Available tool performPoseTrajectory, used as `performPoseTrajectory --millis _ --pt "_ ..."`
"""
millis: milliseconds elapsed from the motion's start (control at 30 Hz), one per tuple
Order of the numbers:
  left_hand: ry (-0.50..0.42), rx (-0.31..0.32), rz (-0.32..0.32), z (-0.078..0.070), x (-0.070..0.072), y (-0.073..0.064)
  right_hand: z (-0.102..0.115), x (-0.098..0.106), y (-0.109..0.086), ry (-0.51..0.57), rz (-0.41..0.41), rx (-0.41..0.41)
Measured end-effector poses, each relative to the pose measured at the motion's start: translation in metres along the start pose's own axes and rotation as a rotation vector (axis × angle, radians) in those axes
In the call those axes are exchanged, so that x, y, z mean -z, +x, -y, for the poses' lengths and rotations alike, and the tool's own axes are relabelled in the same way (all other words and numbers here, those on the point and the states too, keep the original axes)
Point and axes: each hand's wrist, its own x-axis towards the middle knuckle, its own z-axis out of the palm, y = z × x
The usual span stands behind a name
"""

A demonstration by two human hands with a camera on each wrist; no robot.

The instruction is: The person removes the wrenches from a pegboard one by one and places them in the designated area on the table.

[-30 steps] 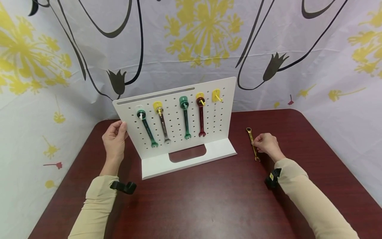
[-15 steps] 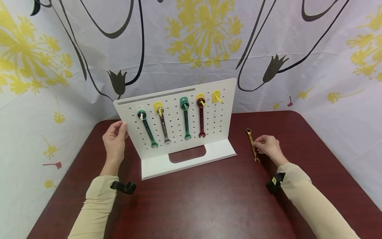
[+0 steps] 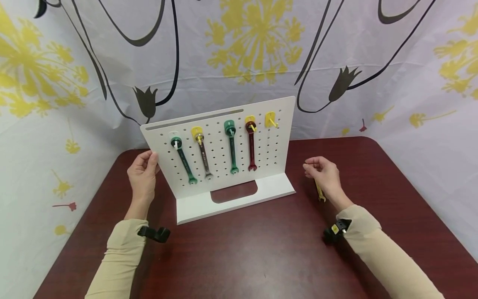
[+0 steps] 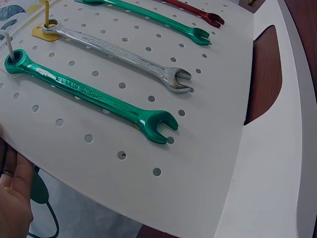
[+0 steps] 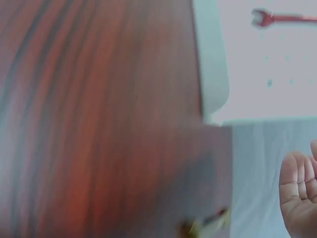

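Observation:
My left hand (image 3: pixel 142 172) pinches the left edge of a white pegboard stand (image 3: pixel 220 182), thumb in front and fingers behind. Four hooks carry combination wrenches: a green wrench (image 3: pixel 185 164), a silver wrench (image 3: pixel 203 158), another green wrench (image 3: pixel 233 153) and a red wrench (image 3: pixel 252 149). The yellow hook (image 3: pixel 270 119) at the right holds nothing. A gold wrench (image 3: pixel 320 192) lies on the table, its upper part hidden by my right hand (image 3: pixel 324 174). In the right wrist view the gold wrench (image 5: pixel 205 225) is blurred and apart from the loosely bent fingers.
The dark red table (image 3: pixel 239 257) runs under everything. Behind it hangs a white cloth (image 3: pixel 209 54) with yellow and grey flower prints. The stand's flat base (image 3: pixel 269 192) reaches toward me and has an oblong cutout.
My right hand has moved up and left from beside the gold wrench and now covers its upper part. The wrench stays in place. My left hand keeps its hold on the pegboard.

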Motion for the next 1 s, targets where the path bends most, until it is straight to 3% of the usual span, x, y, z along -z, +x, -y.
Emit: performPoseTrajectory --millis 200,500,600,800,1000 --pt "0.009 -0.014 0.008 0.000 0.000 0.000 0.042 -0.033 -0.002 0.182 -0.001 0.010" --pt "-0.029 -0.017 0.007 0.001 0.000 0.000 0.090 -0.076 -0.008 0.169 0.003 0.054" --pt "-0.042 -0.015 0.005 0.002 0.000 0.001 0.091 -0.086 -0.007 0.176 0.003 0.056" --pt "-0.053 -0.011 0.000 0.001 -0.001 0.001 0.071 -0.105 0.005 0.239 0.008 0.065" --pt "-0.056 -0.016 0.006 0.002 -0.001 0.001 0.069 -0.115 0.009 0.205 -0.014 0.080"
